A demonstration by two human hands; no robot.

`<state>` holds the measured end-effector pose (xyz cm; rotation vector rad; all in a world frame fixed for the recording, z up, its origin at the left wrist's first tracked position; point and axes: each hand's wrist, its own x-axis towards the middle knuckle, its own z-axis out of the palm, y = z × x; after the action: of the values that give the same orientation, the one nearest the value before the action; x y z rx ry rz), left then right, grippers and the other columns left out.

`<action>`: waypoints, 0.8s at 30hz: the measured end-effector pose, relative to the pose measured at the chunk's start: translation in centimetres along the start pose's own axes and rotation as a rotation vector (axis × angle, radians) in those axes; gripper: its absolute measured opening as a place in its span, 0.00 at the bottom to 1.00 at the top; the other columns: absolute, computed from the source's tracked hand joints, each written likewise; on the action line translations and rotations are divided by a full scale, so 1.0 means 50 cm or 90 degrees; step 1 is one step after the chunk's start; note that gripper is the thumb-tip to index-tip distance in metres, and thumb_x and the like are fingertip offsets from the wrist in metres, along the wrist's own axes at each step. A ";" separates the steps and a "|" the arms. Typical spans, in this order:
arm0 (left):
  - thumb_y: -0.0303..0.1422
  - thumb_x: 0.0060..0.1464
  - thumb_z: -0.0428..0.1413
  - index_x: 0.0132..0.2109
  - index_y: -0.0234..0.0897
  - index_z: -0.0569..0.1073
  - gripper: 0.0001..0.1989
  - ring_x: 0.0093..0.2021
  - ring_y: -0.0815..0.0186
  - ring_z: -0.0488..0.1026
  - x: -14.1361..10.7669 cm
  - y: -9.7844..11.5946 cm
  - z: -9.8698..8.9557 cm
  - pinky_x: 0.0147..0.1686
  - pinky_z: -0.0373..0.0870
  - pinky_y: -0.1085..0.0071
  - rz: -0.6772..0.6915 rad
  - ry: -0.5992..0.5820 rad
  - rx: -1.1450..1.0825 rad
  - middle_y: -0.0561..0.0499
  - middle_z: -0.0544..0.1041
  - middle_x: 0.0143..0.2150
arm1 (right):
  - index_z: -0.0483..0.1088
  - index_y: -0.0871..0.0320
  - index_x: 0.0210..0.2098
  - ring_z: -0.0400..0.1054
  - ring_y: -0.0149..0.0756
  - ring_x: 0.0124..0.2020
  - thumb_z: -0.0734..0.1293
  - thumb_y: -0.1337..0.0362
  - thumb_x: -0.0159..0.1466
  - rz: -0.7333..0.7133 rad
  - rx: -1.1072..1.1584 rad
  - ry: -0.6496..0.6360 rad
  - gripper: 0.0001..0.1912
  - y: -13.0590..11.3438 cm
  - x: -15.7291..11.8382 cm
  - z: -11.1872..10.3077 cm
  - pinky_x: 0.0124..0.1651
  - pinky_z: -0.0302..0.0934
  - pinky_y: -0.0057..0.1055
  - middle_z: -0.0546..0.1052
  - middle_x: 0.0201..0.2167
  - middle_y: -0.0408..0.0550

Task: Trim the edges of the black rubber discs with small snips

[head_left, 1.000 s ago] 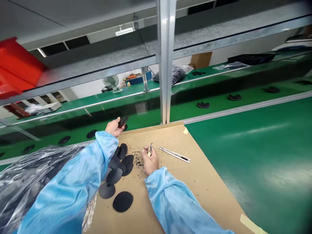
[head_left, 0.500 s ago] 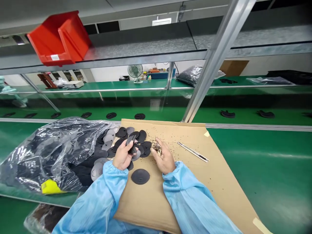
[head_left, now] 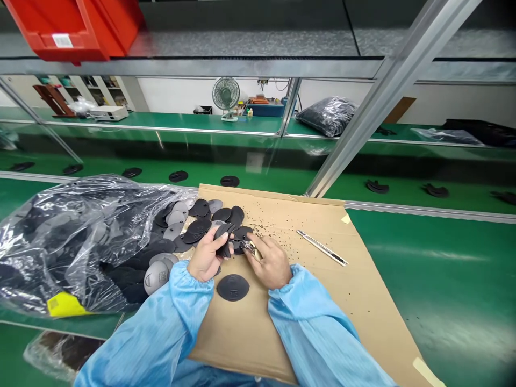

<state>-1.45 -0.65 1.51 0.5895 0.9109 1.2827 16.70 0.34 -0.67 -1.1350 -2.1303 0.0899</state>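
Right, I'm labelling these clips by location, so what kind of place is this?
Probably a factory assembly or finishing workshop: a green conveyor-like surface carries spaced black parts, a plastic bag holds many similar discs, and a red parts bin sits on the shelf.

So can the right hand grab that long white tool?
Probably yes: the long white tool lies uncovered nearby on the cardboard, but the right hand holds a small metal tool.

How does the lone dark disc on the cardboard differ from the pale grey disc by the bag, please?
The lone dark disc is near-black; the pale grey disc is lighter. The lone dark disc lies apart on the cardboard, while the pale grey disc touches other discs by the bag. Both are rounded, with surface markings.
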 end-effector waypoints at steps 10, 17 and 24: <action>0.36 0.40 0.67 0.41 0.40 0.69 0.20 0.22 0.73 0.68 -0.003 -0.003 0.002 0.17 0.57 0.76 -0.019 0.009 -0.017 0.52 0.72 0.36 | 0.68 0.57 0.53 0.67 0.40 0.33 0.59 0.61 0.66 -0.014 -0.036 -0.025 0.18 0.004 -0.007 0.002 0.40 0.61 0.34 0.72 0.32 0.50; 0.37 0.40 0.67 0.41 0.39 0.69 0.22 0.22 0.72 0.69 -0.002 -0.007 0.001 0.17 0.58 0.76 -0.003 0.015 -0.007 0.52 0.72 0.36 | 0.69 0.56 0.52 0.67 0.40 0.33 0.60 0.70 0.58 -0.004 -0.060 -0.043 0.23 0.007 -0.010 0.000 0.38 0.61 0.33 0.73 0.31 0.48; 0.34 0.43 0.66 0.43 0.36 0.67 0.21 0.26 0.72 0.71 -0.002 -0.009 0.005 0.25 0.67 0.75 0.010 0.009 -0.053 0.51 0.72 0.36 | 0.69 0.54 0.52 0.69 0.37 0.34 0.60 0.72 0.57 0.063 0.006 -0.071 0.23 -0.004 -0.011 -0.001 0.38 0.63 0.30 0.74 0.34 0.47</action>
<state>-0.98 -0.81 1.30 0.5238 0.8622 1.3345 16.79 -0.23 -0.85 -1.2558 -2.1676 0.2137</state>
